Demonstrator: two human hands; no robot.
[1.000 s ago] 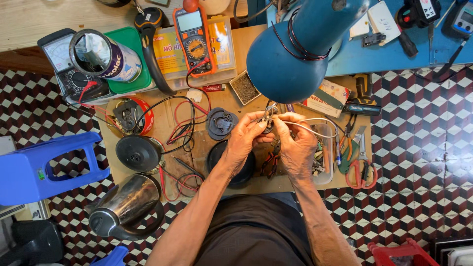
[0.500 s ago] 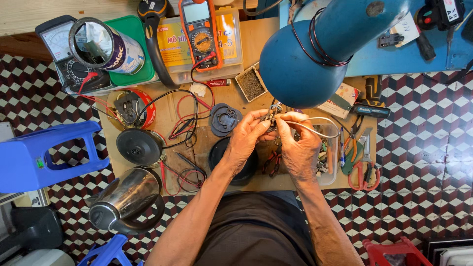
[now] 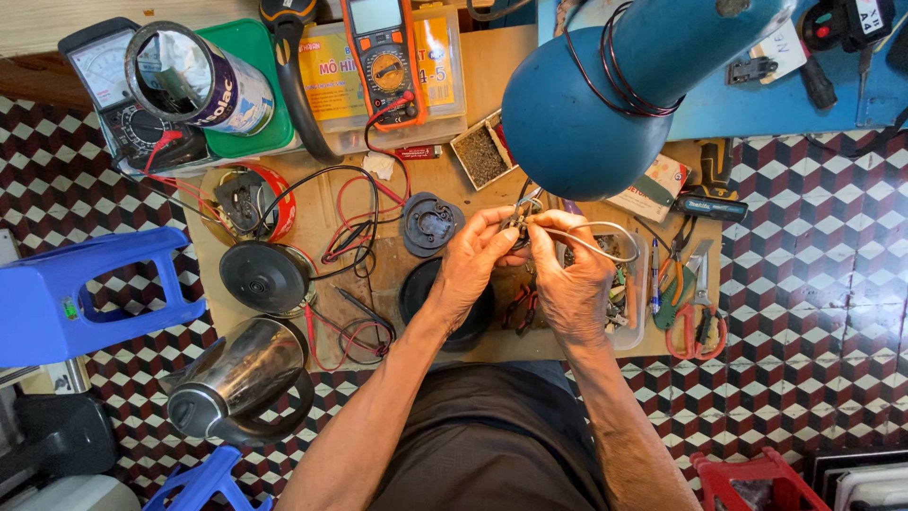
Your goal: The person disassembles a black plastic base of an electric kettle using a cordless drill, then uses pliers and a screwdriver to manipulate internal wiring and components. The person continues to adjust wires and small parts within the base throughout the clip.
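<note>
Close together over the middle of the counter (image 3: 473, 85), both hands pinch one small metal part (image 3: 523, 214). The left hand (image 3: 470, 268) grips it with curled fingertips from the left; the right hand (image 3: 570, 284) meets it from the right, thumb and forefinger pressed on it. A pale, stiff wire (image 3: 596, 237) loops away from the part over the back of the right hand. What exactly the part is stays too small to tell.

Just beside the left hand lies a round black plastic base (image 3: 431, 223) with a socket in its centre, and under the left wrist sits a dark round disc (image 3: 421, 293), partly hidden. Thin red and black leads (image 3: 352, 203) curl across the bare wood towards an orange meter (image 3: 383, 59) at the far edge. A small open box (image 3: 482, 151) of fine grey bits stands near the part.

Above the hands hangs a smooth blue lamp shade (image 3: 577, 118), wire wound round its neck. Right of the right hand lie scissors (image 3: 695, 317) with red handles. Farther left rest a black domed lid (image 3: 264, 277), a shiny steel kettle (image 3: 236, 374) lying on its side and a tin can (image 3: 194, 80) on a green tray (image 3: 255, 95). A blue plastic stool (image 3: 80, 293) stands on the checkered floor (image 3: 813, 284).
</note>
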